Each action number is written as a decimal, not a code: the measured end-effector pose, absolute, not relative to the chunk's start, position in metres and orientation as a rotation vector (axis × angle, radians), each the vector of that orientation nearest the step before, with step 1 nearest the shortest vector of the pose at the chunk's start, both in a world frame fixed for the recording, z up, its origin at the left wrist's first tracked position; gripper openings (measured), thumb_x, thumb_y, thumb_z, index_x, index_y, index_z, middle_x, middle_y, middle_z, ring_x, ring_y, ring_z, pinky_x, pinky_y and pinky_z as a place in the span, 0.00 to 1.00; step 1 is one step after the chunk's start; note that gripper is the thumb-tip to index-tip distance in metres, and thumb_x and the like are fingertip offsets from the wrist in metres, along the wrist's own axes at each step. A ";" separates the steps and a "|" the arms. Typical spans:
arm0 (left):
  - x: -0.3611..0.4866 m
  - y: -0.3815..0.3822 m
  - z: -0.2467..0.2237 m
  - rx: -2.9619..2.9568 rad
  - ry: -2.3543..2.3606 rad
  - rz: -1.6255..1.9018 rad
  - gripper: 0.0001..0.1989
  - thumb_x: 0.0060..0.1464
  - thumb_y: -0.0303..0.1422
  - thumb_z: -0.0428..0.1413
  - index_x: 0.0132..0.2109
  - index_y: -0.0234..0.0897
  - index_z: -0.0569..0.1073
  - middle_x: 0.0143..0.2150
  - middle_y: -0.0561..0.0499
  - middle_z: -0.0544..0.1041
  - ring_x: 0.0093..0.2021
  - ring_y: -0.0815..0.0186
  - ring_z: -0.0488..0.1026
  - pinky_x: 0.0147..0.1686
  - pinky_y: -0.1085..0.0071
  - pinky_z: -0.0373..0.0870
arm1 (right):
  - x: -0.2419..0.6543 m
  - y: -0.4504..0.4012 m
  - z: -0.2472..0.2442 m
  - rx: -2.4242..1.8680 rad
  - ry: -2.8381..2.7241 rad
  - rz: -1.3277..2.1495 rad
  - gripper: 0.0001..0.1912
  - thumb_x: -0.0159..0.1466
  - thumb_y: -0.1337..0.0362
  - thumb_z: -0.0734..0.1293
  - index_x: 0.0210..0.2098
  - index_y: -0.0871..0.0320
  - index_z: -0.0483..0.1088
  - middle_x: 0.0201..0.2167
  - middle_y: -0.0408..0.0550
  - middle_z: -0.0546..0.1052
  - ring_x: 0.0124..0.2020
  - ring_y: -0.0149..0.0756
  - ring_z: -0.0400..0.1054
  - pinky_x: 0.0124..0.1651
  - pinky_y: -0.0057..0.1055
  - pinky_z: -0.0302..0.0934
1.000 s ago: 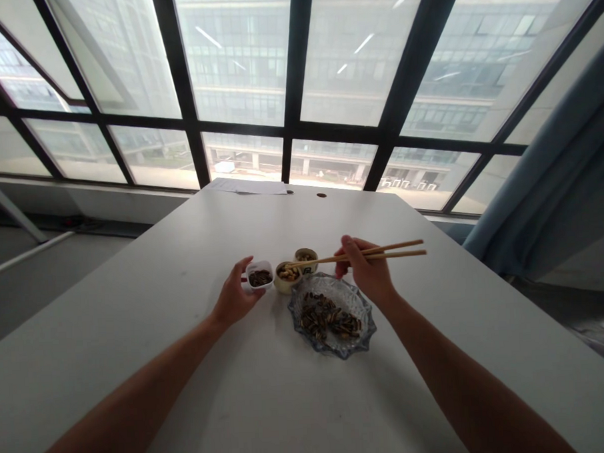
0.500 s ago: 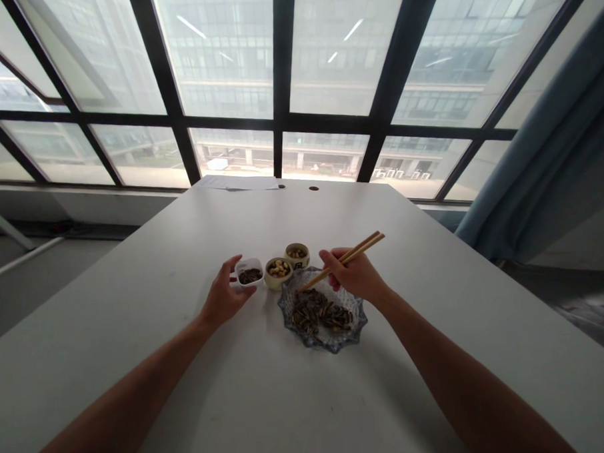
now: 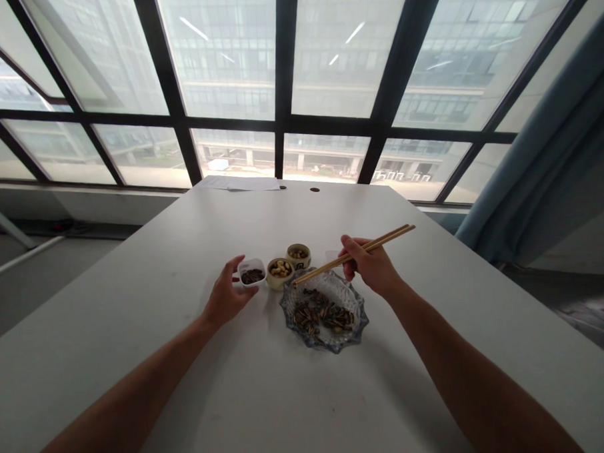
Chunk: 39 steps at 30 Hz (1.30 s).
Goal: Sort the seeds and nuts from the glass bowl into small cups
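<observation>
- Nearest is the smooth white table point(image 3: 269, 395), on which both forearms reach forward.
- On it stands a clear glass bowl point(image 3: 336, 346) with a pointed, wavy rim; in it lie many dark, striped seeds point(image 3: 330, 317), in a loose heap.
- To the left of this bowl, the left hand point(image 3: 227, 294) has its thumb and fingers closed around the sides of a small white square container point(image 3: 254, 263), which has dark pieces inside.
- To the right, above the bowl's far right edge, the right hand point(image 3: 369, 262) is clamped on a pair of light-brown wooden chopsticks point(image 3: 328, 266).
- The chopsticks slant down to the left; their tips are together above the bowl's left rim, and I cannot tell if something is between them.
- Just beside the container is a round cream-coloured cup point(image 3: 275, 283) with pale-brown peanuts point(image 3: 280, 268).
- Slightly farther, a second round cream cup point(image 3: 304, 262) has a dark mark on its wall; its contents are too small to tell.
- At the far edge lie white paper sheets point(image 3: 245, 183).
- Behind are black-framed windows point(image 3: 229, 56), with a blue curtain point(image 3: 524, 170) on the right.
</observation>
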State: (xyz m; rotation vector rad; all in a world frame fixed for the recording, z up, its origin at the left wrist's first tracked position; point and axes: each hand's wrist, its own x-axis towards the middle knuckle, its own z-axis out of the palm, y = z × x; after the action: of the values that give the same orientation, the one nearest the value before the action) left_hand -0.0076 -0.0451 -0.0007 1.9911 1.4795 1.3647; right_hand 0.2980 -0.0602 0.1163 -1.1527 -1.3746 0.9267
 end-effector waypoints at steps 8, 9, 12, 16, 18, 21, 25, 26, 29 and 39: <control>-0.008 -0.046 0.001 2.058 1.441 1.401 0.35 0.46 0.37 0.63 0.61 0.39 0.62 0.56 0.41 0.73 0.50 0.56 0.76 0.45 0.60 0.76 | 0.249 -0.091 0.101 -0.913 -1.500 0.500 0.24 0.69 0.45 0.59 0.28 0.56 0.70 0.16 0.44 0.73 0.20 0.32 0.68 0.30 0.31 0.66; -0.008 -0.046 0.001 2.070 1.433 1.406 0.35 0.46 0.37 0.63 0.61 0.39 0.62 0.56 0.41 0.74 0.50 0.56 0.76 0.44 0.60 0.76 | 0.246 -0.092 0.097 -0.899 -1.547 0.493 0.23 0.70 0.47 0.59 0.29 0.56 0.70 0.17 0.44 0.74 0.21 0.32 0.69 0.30 0.30 0.65; -0.008 -0.046 0.000 2.094 1.413 1.427 0.35 0.47 0.37 0.63 0.61 0.39 0.62 0.56 0.41 0.74 0.49 0.56 0.76 0.44 0.60 0.76 | 0.240 -0.091 0.092 -0.883 -1.768 0.554 0.20 0.68 0.48 0.62 0.30 0.57 0.72 0.21 0.45 0.76 0.23 0.31 0.69 0.29 0.28 0.63; -0.008 -0.045 -0.002 2.089 1.410 1.440 0.34 0.47 0.37 0.63 0.61 0.40 0.62 0.56 0.41 0.74 0.49 0.57 0.76 0.44 0.61 0.76 | 0.243 -0.087 0.095 -0.944 -1.861 0.633 0.21 0.67 0.48 0.63 0.29 0.58 0.73 0.22 0.45 0.76 0.23 0.30 0.67 0.26 0.26 0.60; -0.008 -0.045 -0.002 2.070 1.424 1.424 0.34 0.46 0.38 0.63 0.60 0.40 0.63 0.56 0.41 0.74 0.48 0.58 0.76 0.44 0.61 0.76 | 0.254 -0.084 0.101 -0.979 -1.714 0.662 0.25 0.68 0.45 0.61 0.27 0.59 0.72 0.19 0.45 0.74 0.20 0.30 0.66 0.25 0.26 0.60; -0.008 -0.045 0.000 2.035 1.458 1.386 0.35 0.46 0.39 0.63 0.60 0.40 0.62 0.56 0.42 0.74 0.47 0.59 0.76 0.45 0.60 0.76 | 0.279 -0.077 0.115 -1.064 -1.578 0.790 0.31 0.65 0.38 0.59 0.23 0.59 0.70 0.12 0.43 0.69 0.14 0.28 0.62 0.19 0.26 0.57; -0.008 -0.045 0.002 2.006 1.481 1.347 0.35 0.46 0.39 0.63 0.61 0.39 0.62 0.55 0.42 0.74 0.48 0.58 0.76 0.47 0.59 0.75 | 0.305 -0.075 0.130 -1.263 -1.879 1.147 0.32 0.59 0.35 0.64 0.19 0.59 0.67 0.08 0.41 0.66 0.09 0.26 0.58 0.14 0.23 0.52; -0.008 -0.046 0.002 2.006 1.484 1.344 0.35 0.46 0.39 0.63 0.60 0.39 0.62 0.55 0.42 0.74 0.48 0.58 0.76 0.47 0.58 0.75 | 0.307 -0.075 0.130 -1.294 -1.950 1.213 0.32 0.59 0.36 0.64 0.19 0.59 0.67 0.08 0.42 0.66 0.09 0.26 0.59 0.14 0.23 0.52; -0.008 -0.046 0.003 2.017 1.493 1.341 0.35 0.46 0.40 0.63 0.60 0.39 0.62 0.56 0.42 0.74 0.47 0.58 0.76 0.47 0.58 0.75 | 0.303 -0.074 0.123 -1.301 -2.007 1.207 0.30 0.61 0.38 0.63 0.21 0.59 0.67 0.10 0.42 0.68 0.11 0.27 0.63 0.16 0.23 0.56; -0.008 -0.046 0.004 2.018 1.488 1.326 0.35 0.46 0.41 0.63 0.60 0.40 0.63 0.57 0.43 0.73 0.46 0.59 0.77 0.45 0.60 0.76 | 0.325 -0.068 0.133 -1.379 -1.841 0.808 0.31 0.63 0.40 0.60 0.18 0.59 0.66 0.07 0.39 0.60 0.09 0.25 0.54 0.15 0.24 0.49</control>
State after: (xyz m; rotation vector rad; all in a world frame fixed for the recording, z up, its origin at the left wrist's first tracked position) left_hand -0.0084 -0.0461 0.0043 2.0177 1.4876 1.3263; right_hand 0.3254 -0.0685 0.1332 -1.3792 -1.8413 0.8079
